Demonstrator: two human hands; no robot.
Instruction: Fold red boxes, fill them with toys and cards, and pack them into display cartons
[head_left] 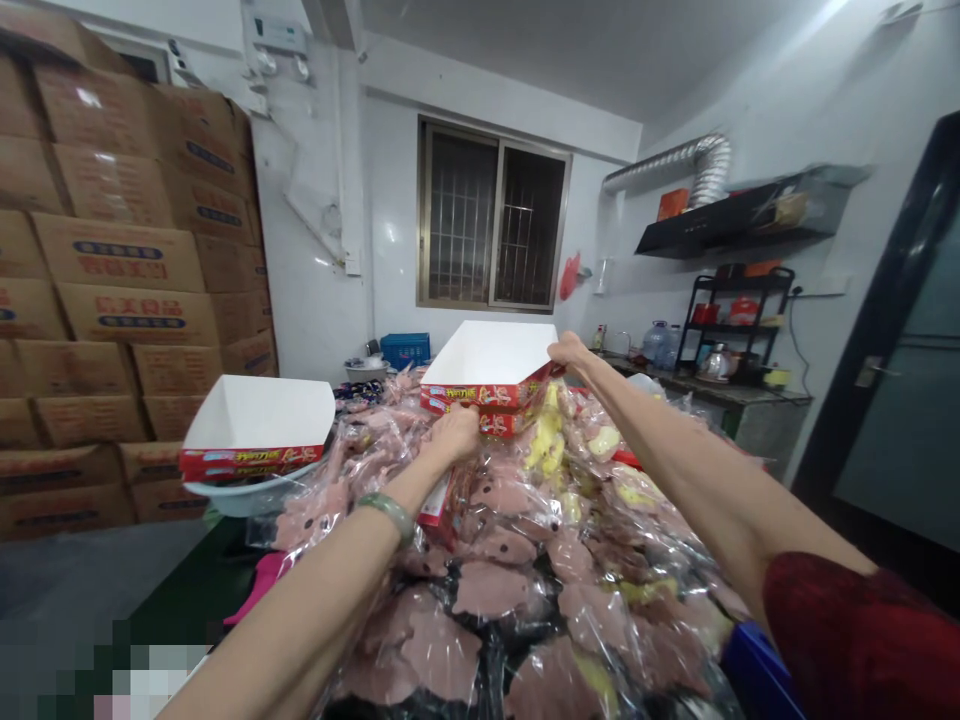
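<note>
My right hand (568,352) pinches the right rim of an open red-and-white paper box (491,370) that sits on a second box at the top of the heap. My left hand (454,436) is closed, pressed against the lower box's front side below the upper box; whether it grips anything is hidden. A green bangle (386,512) circles my left wrist. Both hands reach over a big pile of clear-wrapped pink and yellow snack packets (525,560).
Another open red-and-white box (259,425) rests on a pale basin at the left. Stacked brown cartons (120,290) fill the left wall. A barred window, a blue crate (406,349), a counter with bottles and a black shelf rack (731,320) line the back and right.
</note>
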